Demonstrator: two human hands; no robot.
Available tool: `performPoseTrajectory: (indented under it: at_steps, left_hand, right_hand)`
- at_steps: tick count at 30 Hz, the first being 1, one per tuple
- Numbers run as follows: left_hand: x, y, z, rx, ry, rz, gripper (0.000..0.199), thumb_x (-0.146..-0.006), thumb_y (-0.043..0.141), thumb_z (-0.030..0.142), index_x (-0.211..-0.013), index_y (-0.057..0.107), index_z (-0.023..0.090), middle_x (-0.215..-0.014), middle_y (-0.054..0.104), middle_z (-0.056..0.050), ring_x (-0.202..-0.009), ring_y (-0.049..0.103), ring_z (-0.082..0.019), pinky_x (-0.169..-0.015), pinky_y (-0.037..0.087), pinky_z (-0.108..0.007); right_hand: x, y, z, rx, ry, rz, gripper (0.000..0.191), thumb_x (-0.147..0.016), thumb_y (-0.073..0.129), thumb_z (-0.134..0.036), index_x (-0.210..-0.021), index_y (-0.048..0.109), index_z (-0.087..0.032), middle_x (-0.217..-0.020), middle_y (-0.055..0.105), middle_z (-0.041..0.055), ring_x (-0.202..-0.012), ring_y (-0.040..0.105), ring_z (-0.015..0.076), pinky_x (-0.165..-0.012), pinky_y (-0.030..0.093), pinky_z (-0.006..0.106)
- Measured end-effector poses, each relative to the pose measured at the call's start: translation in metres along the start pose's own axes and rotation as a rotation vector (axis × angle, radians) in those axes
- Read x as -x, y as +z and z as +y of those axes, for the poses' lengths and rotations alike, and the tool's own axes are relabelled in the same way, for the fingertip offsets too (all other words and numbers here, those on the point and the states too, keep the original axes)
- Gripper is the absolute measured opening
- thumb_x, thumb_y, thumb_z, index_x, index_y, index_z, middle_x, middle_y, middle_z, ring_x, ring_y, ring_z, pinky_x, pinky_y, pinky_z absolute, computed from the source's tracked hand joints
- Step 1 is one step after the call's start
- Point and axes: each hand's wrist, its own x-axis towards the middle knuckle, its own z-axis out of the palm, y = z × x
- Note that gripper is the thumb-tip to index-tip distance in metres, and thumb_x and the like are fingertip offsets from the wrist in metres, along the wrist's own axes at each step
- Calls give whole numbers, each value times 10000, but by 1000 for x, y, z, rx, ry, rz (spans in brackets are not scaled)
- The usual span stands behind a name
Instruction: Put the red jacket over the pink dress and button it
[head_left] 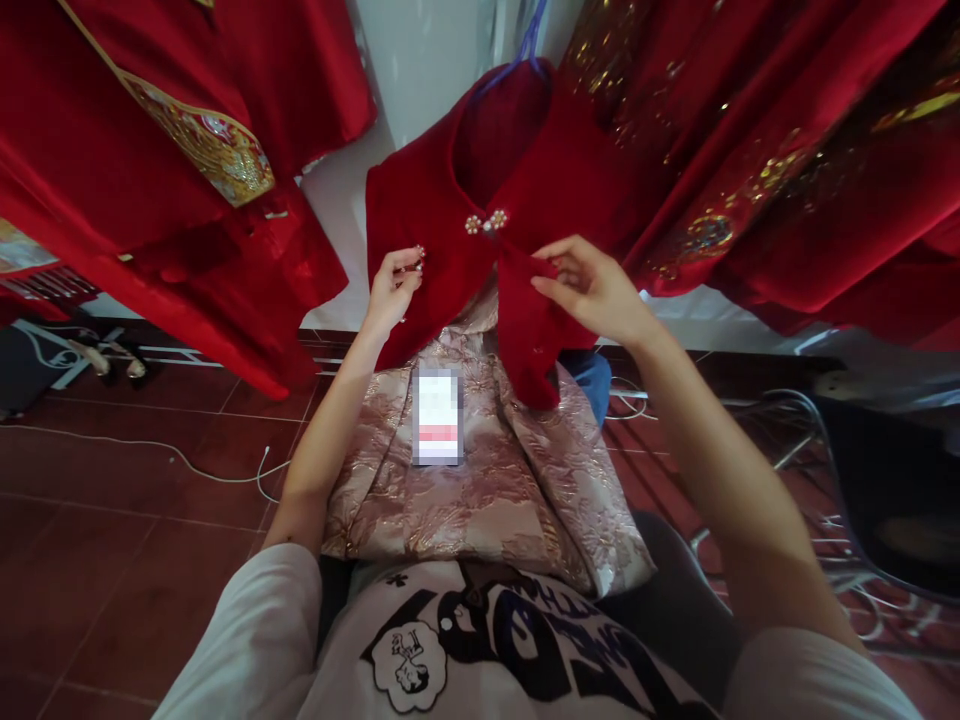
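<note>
A dark red velvety jacket [412, 200] hangs in front of me, its neckline joined by a beaded flower clasp [487, 222]. At its left side, my left hand [394, 288] is closed in a pinch on a small beaded piece [419, 255]; whether that piece is attached to the cloth I cannot tell. My right hand [589, 285] pinches the jacket's right front edge between thumb and fingers, below the clasp. The lower front flap hangs down from there. Below both hands, a pinkish brocade garment [495, 500] covers my lap, with a lit phone [437, 415] lying on it.
Red garments with gold decoration hang at the left [202, 140] and right [712, 200]. A purple hanger [529, 50] rises from the jacket's collar. White cable [202, 475] crosses the tiled floor [135, 560]. A dark chair [885, 480] stands at right, shoes [112, 360] at far left.
</note>
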Motion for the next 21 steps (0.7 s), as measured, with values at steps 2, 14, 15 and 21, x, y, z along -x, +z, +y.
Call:
performPoseTrajectory:
  at_steps: [2,14,15,21]
  left_hand:
    - [-2,2,-5,57,-33,-16,261,-866,775,146,-1103,715,238,-1194,758,-87,-1086,740,-220,-1006,624,-354]
    - [-3,15,-12,201,-141,175,157,-906,809,111,-953,696,209,-1005,729,-42,-1075,749,-199,-1081,588,-344]
    - [-4,19,-13,230,-152,210,170,-915,794,82,-956,687,206,-990,724,-34,-1065,750,-188,-1084,586,-333]
    - [-9,29,-22,253,-147,235,202,-973,662,2,-1018,706,194,-1097,772,-50,-1100,759,-159,-1108,581,-311]
  right_hand:
    - [-9,9,-23,-61,-68,-75,412,-906,807,-519,-1189,664,-256,-932,630,22,-781,580,150,-692,553,264]
    - [-67,112,5,136,-3,-145,372,-946,648,-139,-1289,784,-183,-1083,703,63,-863,666,163,-966,597,367]
    - [-68,116,10,156,1,-136,398,-944,634,-131,-1312,779,-177,-1119,705,79,-890,676,178,-991,604,392]
    - [-64,126,14,195,1,-163,542,-958,663,-203,-1500,691,-218,-1277,661,118,-1083,692,277,-1093,615,524]
